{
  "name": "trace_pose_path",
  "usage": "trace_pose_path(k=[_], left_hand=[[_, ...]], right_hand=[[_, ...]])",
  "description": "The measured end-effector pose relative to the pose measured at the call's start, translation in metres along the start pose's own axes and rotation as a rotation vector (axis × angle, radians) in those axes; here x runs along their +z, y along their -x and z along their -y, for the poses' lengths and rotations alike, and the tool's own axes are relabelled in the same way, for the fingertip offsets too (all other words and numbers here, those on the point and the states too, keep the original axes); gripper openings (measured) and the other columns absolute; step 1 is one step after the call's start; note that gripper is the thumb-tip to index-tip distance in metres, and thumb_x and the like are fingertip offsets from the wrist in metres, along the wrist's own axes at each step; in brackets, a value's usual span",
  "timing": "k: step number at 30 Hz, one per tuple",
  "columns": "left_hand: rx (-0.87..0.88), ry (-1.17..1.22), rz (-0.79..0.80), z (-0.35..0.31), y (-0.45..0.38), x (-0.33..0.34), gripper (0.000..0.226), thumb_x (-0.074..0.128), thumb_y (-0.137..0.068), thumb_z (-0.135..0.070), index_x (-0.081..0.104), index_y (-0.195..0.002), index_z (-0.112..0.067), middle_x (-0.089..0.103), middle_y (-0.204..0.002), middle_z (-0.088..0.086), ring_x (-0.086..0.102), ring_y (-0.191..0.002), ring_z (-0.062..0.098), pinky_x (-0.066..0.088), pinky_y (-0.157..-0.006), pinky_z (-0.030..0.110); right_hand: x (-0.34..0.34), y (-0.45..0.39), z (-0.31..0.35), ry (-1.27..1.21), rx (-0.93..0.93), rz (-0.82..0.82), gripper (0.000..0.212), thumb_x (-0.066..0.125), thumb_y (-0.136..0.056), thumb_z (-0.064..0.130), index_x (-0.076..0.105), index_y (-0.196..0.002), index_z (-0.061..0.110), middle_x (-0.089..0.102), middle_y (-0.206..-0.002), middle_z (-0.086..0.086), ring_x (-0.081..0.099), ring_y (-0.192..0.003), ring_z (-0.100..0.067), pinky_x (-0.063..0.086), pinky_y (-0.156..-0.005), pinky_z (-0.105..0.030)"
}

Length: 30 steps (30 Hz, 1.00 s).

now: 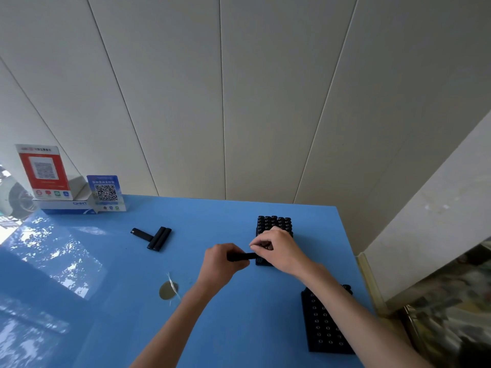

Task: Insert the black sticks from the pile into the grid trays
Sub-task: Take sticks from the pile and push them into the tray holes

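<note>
My left hand (221, 264) grips a black stick (240, 256) that lies level and points right. My right hand (276, 249) pinches that stick's right end, just over the near end of a black grid tray (273, 224) filled with stick tops. A second black grid tray (325, 325) lies closer to me at the right, partly under my right forearm. A small pile of black sticks (155, 237), three by my count, rests on the blue table (132, 301) to the left.
Two QR-code signs, a red one (43, 172) and a blue one (106, 192), stand on a white box (66, 205) at the table's back left corner. A round silvery disc (168, 290) lies near my left forearm. The table's right edge borders a wall ledge.
</note>
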<state>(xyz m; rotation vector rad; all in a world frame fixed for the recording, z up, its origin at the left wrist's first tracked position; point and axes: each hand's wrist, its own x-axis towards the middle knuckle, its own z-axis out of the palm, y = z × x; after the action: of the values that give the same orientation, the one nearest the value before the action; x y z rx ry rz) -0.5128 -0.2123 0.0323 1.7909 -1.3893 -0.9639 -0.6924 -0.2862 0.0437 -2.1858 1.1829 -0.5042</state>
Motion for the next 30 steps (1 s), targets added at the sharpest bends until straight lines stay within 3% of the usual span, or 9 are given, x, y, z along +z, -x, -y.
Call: trace_pose_path(k=[5,8,11,18,20,23,27,30], left_hand=[[0.054,-0.042,-0.014,-0.013,0.004,0.003,0.008,0.083,-0.078,-0.011,0.079,-0.083,-0.016,0.065,-0.061,-0.014,0.058,-0.051,-0.006,0.04,-0.05,0.011],[0.046,-0.059,-0.02,-0.017,0.005,0.005,0.009,0.082,-0.076,-0.007,0.08,-0.081,-0.015,0.061,-0.052,-0.017,0.056,-0.046,-0.005,0.038,-0.047,0.011],[0.019,-0.061,-0.013,-0.017,0.006,0.009,0.013,0.083,-0.075,-0.007,0.078,-0.077,-0.019,0.067,-0.057,-0.01,0.061,-0.048,0.001,0.047,-0.049,0.018],[-0.014,0.0,-0.025,-0.017,0.005,0.018,0.019,0.086,-0.072,-0.009,0.069,-0.081,-0.013,0.073,-0.071,0.005,0.071,-0.059,0.016,0.061,-0.061,0.034],[0.005,-0.027,-0.015,-0.016,0.005,0.02,0.018,0.086,-0.072,-0.012,0.07,-0.079,-0.015,0.073,-0.07,0.003,0.069,-0.06,0.016,0.058,-0.06,0.033],[0.058,-0.102,-0.019,-0.013,0.006,0.023,0.019,0.085,-0.075,-0.017,0.068,-0.077,-0.025,0.07,-0.072,-0.009,0.064,-0.062,0.002,0.052,-0.061,0.023],[0.122,-0.247,-0.018,-0.005,0.006,0.022,0.012,0.077,-0.085,-0.027,0.07,-0.094,-0.031,0.071,-0.093,-0.019,0.066,-0.083,0.001,0.057,-0.078,0.033],[0.176,-0.456,-0.04,-0.003,0.008,0.018,0.025,0.064,-0.094,-0.037,0.067,-0.118,-0.032,0.068,-0.115,-0.014,0.064,-0.101,0.007,0.053,-0.084,0.03]], right_hand=[[-0.007,0.01,0.005,-0.14,0.035,0.113,0.007,0.076,-0.089,0.026,0.08,-0.094,0.025,0.074,-0.085,0.009,0.064,-0.077,-0.009,0.048,-0.067,-0.017],[-0.008,0.014,0.003,-0.171,0.051,0.14,0.009,0.078,-0.087,0.024,0.079,-0.095,0.027,0.074,-0.086,0.008,0.067,-0.08,-0.013,0.056,-0.075,-0.031],[-0.008,0.018,0.002,-0.208,0.058,0.157,0.014,0.08,-0.085,0.019,0.078,-0.098,0.025,0.074,-0.088,0.006,0.068,-0.083,-0.016,0.057,-0.08,-0.036],[-0.013,0.025,0.0,-0.255,0.069,0.158,0.03,0.077,-0.086,0.01,0.075,-0.11,0.028,0.063,-0.089,0.004,0.065,-0.071,-0.006,0.055,-0.072,-0.021],[-0.014,0.025,-0.001,-0.236,0.073,0.16,0.027,0.079,-0.084,0.009,0.074,-0.103,0.029,0.06,-0.096,0.001,0.066,-0.073,-0.008,0.055,-0.072,-0.022],[-0.015,0.025,-0.002,-0.22,0.09,0.149,0.019,0.081,-0.082,0.01,0.069,-0.091,0.022,0.067,-0.096,-0.001,0.063,-0.072,-0.007,0.055,-0.069,-0.024],[-0.015,0.025,-0.006,-0.24,0.109,0.102,0.019,0.079,-0.085,0.011,0.065,-0.096,0.018,0.07,-0.085,0.0,0.063,-0.069,-0.005,0.051,-0.063,-0.017],[-0.014,0.024,-0.014,-0.179,0.107,0.061,0.018,0.076,-0.086,0.009,0.07,-0.1,0.018,0.07,-0.08,0.001,0.063,-0.065,-0.004,0.051,-0.061,-0.018]])
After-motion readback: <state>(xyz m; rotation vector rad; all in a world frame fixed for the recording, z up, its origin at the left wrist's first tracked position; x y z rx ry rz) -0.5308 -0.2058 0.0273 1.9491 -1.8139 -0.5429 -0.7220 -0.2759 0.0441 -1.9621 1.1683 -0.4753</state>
